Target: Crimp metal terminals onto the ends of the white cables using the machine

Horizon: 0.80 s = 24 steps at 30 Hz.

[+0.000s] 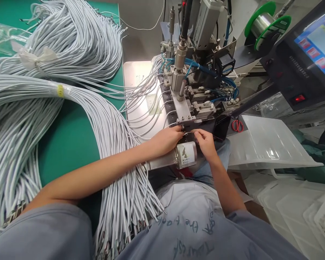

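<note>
My left hand (166,140) reaches to the front edge of the bench machine (181,103), its fingers closed at the fixture there. What lies in those fingers is hidden; white cables (137,124) run close beside that hand. Just to the right, my right hand (206,141) pinches a thin wire-like piece (191,132) between thumb and fingertips. The tips of both hands are a short way apart, facing each other. Below them sits a clear-wrapped block with a white label (186,154). Several cables lead from the left into the machine's row of slots.
Large bundles of white cables (78,39) cover much of the green mat (67,141). A green spool of solder-like wire (267,25) and a control screen (318,43) stand at right. Red-handled scissors (237,125) lie near a translucent plastic sheet (262,144).
</note>
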Available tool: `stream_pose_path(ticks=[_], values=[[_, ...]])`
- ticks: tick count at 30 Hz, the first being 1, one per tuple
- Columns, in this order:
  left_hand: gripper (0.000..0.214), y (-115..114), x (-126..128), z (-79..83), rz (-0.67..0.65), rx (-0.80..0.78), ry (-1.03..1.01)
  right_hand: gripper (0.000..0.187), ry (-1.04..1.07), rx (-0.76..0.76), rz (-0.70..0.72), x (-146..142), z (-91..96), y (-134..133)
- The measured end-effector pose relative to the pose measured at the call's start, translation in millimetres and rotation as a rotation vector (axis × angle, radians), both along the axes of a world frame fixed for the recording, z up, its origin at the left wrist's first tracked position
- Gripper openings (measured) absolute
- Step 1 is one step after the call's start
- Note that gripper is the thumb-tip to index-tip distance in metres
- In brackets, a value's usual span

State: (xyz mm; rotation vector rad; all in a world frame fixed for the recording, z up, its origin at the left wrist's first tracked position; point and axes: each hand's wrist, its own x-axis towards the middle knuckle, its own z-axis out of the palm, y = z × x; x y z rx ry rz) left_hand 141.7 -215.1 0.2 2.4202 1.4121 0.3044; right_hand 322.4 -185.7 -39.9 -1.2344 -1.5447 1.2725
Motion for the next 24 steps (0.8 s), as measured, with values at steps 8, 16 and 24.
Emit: stream_pose_path(ticks=[8, 16, 24], values=[[0.025, 3.1, -1.9, -6.8, -0.061, 0.030, 0.116, 0.022, 0.043, -0.127, 0.015, -11.4, -14.5, 9.2], [0.034, 2.0, -0.9, -9.1, -0.059, 0.105, 0.058, 0.022, 0.014, -0.135, 0.082, -7.6, -13.2, 11.4], [0.028, 2.8, -2.8, -1.7, -0.173, 0.102, 0.119, 0.018, 0.063, -0.185, 0.049, -8.5, -10.4, 11.1]])
